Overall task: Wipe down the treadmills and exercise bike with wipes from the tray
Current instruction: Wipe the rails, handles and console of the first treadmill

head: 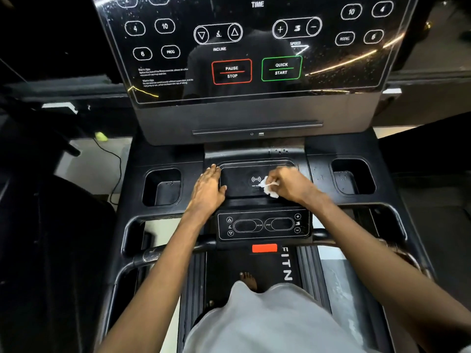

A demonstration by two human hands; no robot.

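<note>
The person stood on the treadmill belt [226, 266], facing the treadmill [163, 253] console. Both arms reached forward over the handlebar [178, 250] to the console surface [254, 155].

The right hand [290, 186] held the white wipe [270, 190]. Its fingers [275, 175] were curled around the crumpled wipe, pinching it against the thumb. The wipe was pressed onto the right part of the central recessed pad [239, 187], just beside the wireless-charging symbol [256, 179] printed there.

The left hand [207, 187] lay flat on the left edge of the same pad. It held nothing; the fingers were straight and close together, pointing to the far side, with the thumb spread toward the pad.

A cup holder was set on each side of the pad: the left cup holder [161, 187] and the right cup holder [353, 177]. Water droplets showed on the surface between the pad and the right cup holder.

The small control panel [263, 225] sat near of the pad, between the two forearms. The red safety tab [264, 248] sat directly near of that panel. The large glossy display [244, 47], marked PAUSE STOP and QUICK START, rose at the far side. One bare foot [248, 280] rested on the belt.
</note>
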